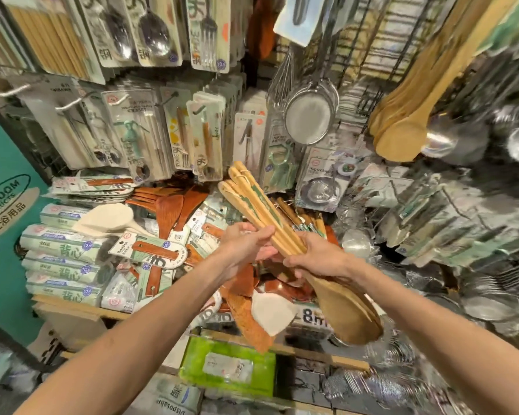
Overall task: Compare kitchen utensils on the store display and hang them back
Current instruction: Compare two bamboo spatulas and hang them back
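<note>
Teal fills the left edge of the frame, a board (pixel 3 223) printed with "PRODUCTS" and Chinese characters under a cut-off word ending "HROOM". Beside it, on a wooden shelf (pixel 72 308), lie stacked green-and-white packs (pixel 62 266) carrying round "10" stickers. Above them a wire rack holds carded cutlery (pixel 150 28) and chopstick sets, the cards printed with Chinese characters. Dark wooden spatulas (pixel 174 208) lie heaped on the shelf at the middle, one on a card reading "Wooden".

At the centre of the frame the left hand (pixel 246 244) and the right hand (pixel 318 259) share a bundle of pale wooden spoons (pixel 252 196). Left fingers (pixel 261 232) are clamped around the handles; right fingers are closed on the same bundle lower down, just above the bowls, which point to the lower right. The handle ends tilt up to the left.

Below, a white tag (pixel 312 316) shows "8m". A mesh strainer (pixel 309 118) hangs at upper centre. More pale wooden spoons (pixel 402 127) hang at upper right, beside blurred steel ladles (pixel 492 139).
</note>
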